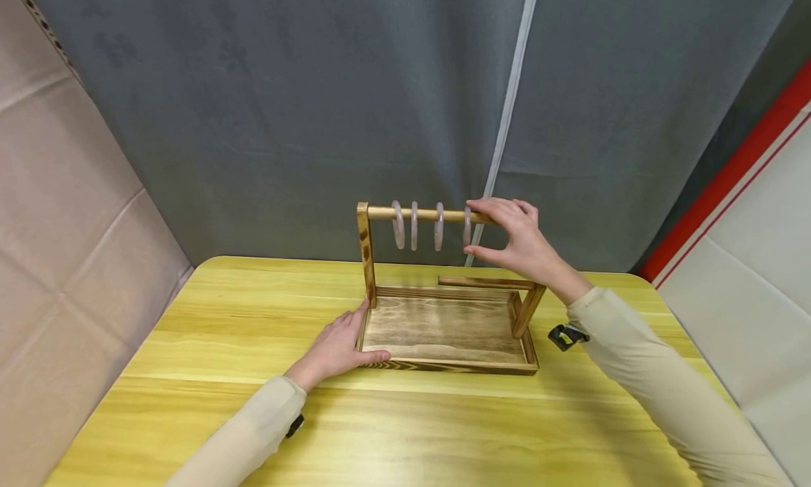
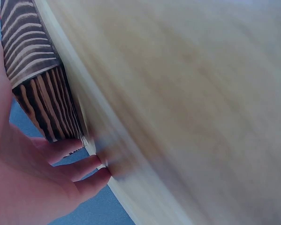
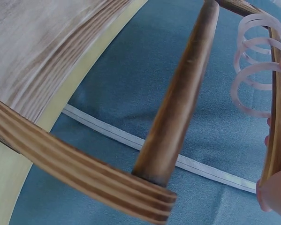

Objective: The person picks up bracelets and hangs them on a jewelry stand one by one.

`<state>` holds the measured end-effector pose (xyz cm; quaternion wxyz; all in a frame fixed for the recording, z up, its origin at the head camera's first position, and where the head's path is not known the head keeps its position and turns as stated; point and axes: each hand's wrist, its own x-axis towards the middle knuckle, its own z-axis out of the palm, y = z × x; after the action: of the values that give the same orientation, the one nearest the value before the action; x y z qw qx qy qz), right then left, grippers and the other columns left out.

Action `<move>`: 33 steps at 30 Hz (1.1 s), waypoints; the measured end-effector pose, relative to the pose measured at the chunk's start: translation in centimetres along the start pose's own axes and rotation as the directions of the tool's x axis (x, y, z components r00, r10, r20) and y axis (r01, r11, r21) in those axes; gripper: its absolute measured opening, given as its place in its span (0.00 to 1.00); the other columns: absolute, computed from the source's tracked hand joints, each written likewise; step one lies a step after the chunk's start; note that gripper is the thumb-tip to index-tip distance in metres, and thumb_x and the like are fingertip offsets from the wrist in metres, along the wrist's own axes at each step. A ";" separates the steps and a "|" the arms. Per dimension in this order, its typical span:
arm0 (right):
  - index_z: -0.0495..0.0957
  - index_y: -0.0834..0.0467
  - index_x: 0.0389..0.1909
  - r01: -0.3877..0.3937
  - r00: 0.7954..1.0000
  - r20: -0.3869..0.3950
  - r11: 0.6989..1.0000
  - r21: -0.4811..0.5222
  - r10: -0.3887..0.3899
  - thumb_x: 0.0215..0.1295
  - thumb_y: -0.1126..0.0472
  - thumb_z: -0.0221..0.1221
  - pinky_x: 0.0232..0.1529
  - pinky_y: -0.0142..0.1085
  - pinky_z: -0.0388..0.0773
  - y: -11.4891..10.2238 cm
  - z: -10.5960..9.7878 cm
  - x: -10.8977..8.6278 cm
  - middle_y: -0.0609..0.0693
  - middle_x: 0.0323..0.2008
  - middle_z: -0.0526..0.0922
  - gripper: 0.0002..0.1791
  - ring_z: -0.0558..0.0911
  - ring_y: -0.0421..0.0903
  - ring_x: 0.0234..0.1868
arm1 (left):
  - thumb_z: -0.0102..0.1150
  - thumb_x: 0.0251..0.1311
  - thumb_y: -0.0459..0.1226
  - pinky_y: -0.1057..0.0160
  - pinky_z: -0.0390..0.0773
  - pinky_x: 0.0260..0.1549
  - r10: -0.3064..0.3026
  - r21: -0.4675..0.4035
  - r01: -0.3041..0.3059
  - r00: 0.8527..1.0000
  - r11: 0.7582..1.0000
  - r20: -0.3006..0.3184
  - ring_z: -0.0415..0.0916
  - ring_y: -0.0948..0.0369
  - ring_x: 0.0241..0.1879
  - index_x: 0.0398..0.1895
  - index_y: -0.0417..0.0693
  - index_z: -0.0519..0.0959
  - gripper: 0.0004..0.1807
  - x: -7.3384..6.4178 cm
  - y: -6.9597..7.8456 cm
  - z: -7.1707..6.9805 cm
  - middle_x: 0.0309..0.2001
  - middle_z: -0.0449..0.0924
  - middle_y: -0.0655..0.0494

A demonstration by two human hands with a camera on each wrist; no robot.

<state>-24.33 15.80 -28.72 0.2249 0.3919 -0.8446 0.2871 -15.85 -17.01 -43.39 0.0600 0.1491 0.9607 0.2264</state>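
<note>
A wooden bangle stand (image 1: 450, 367) with a tray base rests on the table. Three pale, translucent bangles (image 1: 438, 226) hang spaced along its upper bar (image 1: 380, 212). Farther right on that bar, my right hand (image 1: 516, 241) pinches another pale bangle (image 1: 467, 226), fingers at its top and thumb at its bottom. My left hand (image 1: 336, 346) holds the tray's front left corner, thumb along the front rim and fingers by the left side. In the left wrist view, several fingertips touch the table beside the striped corner (image 2: 41, 79). The right wrist view shows my right hand (image 3: 277, 187) only partly.
A shorter, lower bar (image 1: 488, 283) juts left from the stand's right upright (image 1: 528, 311). The yellow wood-grain table (image 1: 253, 402) ends close behind the stand, against a grey curtain (image 1: 317, 121) with a white strip. Padded panels (image 1: 57, 262) flank the left side.
</note>
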 end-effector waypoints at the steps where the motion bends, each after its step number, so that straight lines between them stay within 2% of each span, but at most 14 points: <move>1: 0.71 0.60 0.63 0.001 1.000 -0.002 1.000 -0.002 -0.001 0.47 0.60 0.75 0.64 0.59 0.47 0.0 0.0 0.0 0.58 0.59 0.76 0.40 0.67 0.56 0.63 | 0.59 0.49 0.68 0.38 0.57 0.64 0.000 0.001 0.000 1.000 1.000 0.000 0.55 0.37 0.67 0.77 0.42 0.43 0.63 0.0 0.0 0.0 0.70 0.56 0.33; 12: 0.69 0.60 0.66 -0.009 1.000 -0.003 1.000 0.015 0.009 0.47 0.60 0.75 0.63 0.57 0.50 0.1 -0.1 -0.4 0.58 0.61 0.74 0.43 0.67 0.55 0.63 | 0.58 0.49 0.70 0.39 0.56 0.64 -0.003 0.004 0.003 1.000 1.000 0.005 0.55 0.38 0.68 0.77 0.43 0.43 0.63 0.1 -0.1 0.2 0.70 0.56 0.33; 20: 0.68 0.60 0.67 -0.095 0.994 -0.046 0.994 0.056 0.098 0.49 0.64 0.74 0.64 0.57 0.52 1.0 -1.0 -1.4 0.58 0.62 0.73 0.41 0.68 0.58 0.62 | 0.58 0.50 0.69 0.38 0.56 0.64 -0.003 -0.006 0.003 1.000 1.000 0.007 0.54 0.37 0.68 0.77 0.42 0.42 0.63 0.0 -0.2 0.0 0.70 0.55 0.34; 24: 0.69 0.57 0.67 -0.183 0.980 -0.058 0.978 0.099 0.189 0.53 0.61 0.72 0.64 0.60 0.52 1.6 -1.9 -2.0 0.57 0.63 0.72 0.39 0.67 0.59 0.63 | 0.58 0.50 0.69 0.38 0.56 0.64 -0.003 -0.003 0.003 1.000 1.000 0.012 0.54 0.38 0.68 0.77 0.43 0.42 0.62 0.0 -0.3 -0.1 0.70 0.55 0.34; 28: 0.68 0.54 0.68 -0.281 0.956 -0.050 0.950 0.137 0.290 0.57 0.58 0.69 0.64 0.64 0.49 2.2 -2.7 -3.0 0.56 0.65 0.70 0.37 0.64 0.58 0.66 | 0.58 0.51 0.68 0.38 0.57 0.63 0.006 0.002 -0.006 1.000 1.000 0.013 0.54 0.37 0.68 0.77 0.42 0.42 0.62 0.0 -0.3 -0.2 0.70 0.55 0.34; 33: 0.67 0.50 0.69 -0.363 0.926 -0.043 0.917 0.168 0.375 0.62 0.57 0.66 0.64 0.64 0.52 2.7 -3.5 -4.6 0.53 0.67 0.68 0.34 0.62 0.56 0.68 | 0.58 0.53 0.66 0.38 0.56 0.64 0.035 0.028 -0.035 0.999 0.999 0.034 0.54 0.37 0.67 0.76 0.37 0.43 0.61 0.1 -0.1 -0.7 0.71 0.54 0.34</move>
<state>-23.21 22.04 -29.75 0.1665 0.2312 -0.8691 0.4044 -16.06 -17.40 -42.85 0.0698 0.1705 0.9599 0.2113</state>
